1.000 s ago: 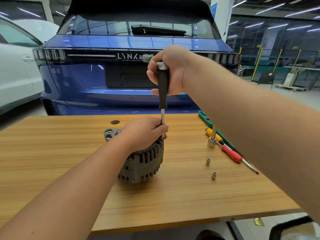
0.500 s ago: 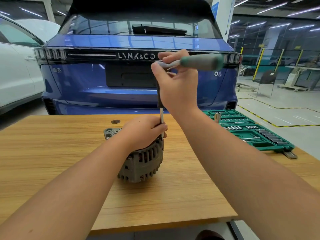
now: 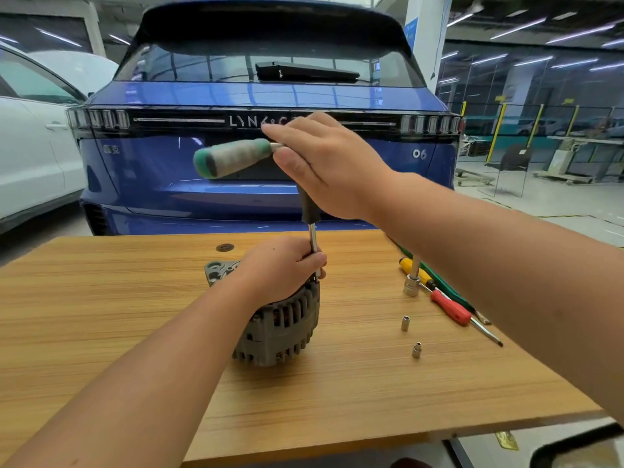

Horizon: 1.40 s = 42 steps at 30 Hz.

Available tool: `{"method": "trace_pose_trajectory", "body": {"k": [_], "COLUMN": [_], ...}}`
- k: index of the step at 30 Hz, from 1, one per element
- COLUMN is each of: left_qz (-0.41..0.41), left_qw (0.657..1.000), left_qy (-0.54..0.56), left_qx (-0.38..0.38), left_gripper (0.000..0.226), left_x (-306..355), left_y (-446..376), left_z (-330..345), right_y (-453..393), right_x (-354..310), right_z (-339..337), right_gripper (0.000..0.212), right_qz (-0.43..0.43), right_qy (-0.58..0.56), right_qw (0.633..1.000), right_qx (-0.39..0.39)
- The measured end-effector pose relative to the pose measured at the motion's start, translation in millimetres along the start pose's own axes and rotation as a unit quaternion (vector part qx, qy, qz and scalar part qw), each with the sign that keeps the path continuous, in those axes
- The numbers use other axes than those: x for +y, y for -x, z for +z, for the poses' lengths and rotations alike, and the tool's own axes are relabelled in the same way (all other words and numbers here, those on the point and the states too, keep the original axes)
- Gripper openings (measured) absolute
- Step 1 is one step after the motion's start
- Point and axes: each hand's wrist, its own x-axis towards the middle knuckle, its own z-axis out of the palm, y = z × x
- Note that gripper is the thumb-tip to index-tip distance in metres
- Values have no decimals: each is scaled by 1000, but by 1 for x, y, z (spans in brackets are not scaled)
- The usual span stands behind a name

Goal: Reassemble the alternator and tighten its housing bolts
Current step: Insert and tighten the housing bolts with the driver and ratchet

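Observation:
A grey finned alternator (image 3: 283,325) stands on the wooden table (image 3: 101,315). My left hand (image 3: 280,268) rests on top of it and grips the thin metal shaft of a socket driver just above the housing. The driver's black shaft (image 3: 308,207) rises straight up to a ratchet whose green handle (image 3: 233,157) points left. My right hand (image 3: 324,163) holds the ratchet at its head, thumb below and fingers above. The bolt and the socket tip are hidden under my left hand.
Right of the alternator lie two small loose sockets (image 3: 404,323) (image 3: 417,350), a larger socket on an extension (image 3: 412,285), a red screwdriver (image 3: 452,309) and a yellow one (image 3: 410,266). A blue car (image 3: 169,180) stands just behind the table, a white car (image 3: 30,146) at left.
The green ratchet handle has swung from pointing right to pointing left, my right hand turning with it. My left hand has stayed on the alternator and shaft.

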Motion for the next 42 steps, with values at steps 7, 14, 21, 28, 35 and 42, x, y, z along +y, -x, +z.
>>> {"method": "trace_pose_trajectory", "body": {"k": [7,14,21,28,35,42], "left_qz": [13,19,22,12,12,1], "left_qw": [1000,1000,1000,1000,1000,1000], "left_qy": [-6,-4,1,-4,0,8], "left_qx": [0,0,-2,-5,3,15], "left_gripper": [27,25,21,20,21,23], "left_x": [-3,-4,-8,-7,-5,-7], "left_y": [0,-3,-7,-8,-4,-4], "left_z": [2,1,2,4,2,3], "right_y": [-52,-46,-18,0,5,11], "right_x": [-1,9,-3,-23,-14,-4], "right_z": [-15,-17,-2,21,42,15], "right_gripper": [43,10,13,31,14,47], "right_qz": [217,517,482,411,54,50], "right_qy": [29,-546,-756,-646,-27,-72], "right_qw": [960,651,409,559,951,995], "right_qx": [-176,-107,169,319,303,53]}}
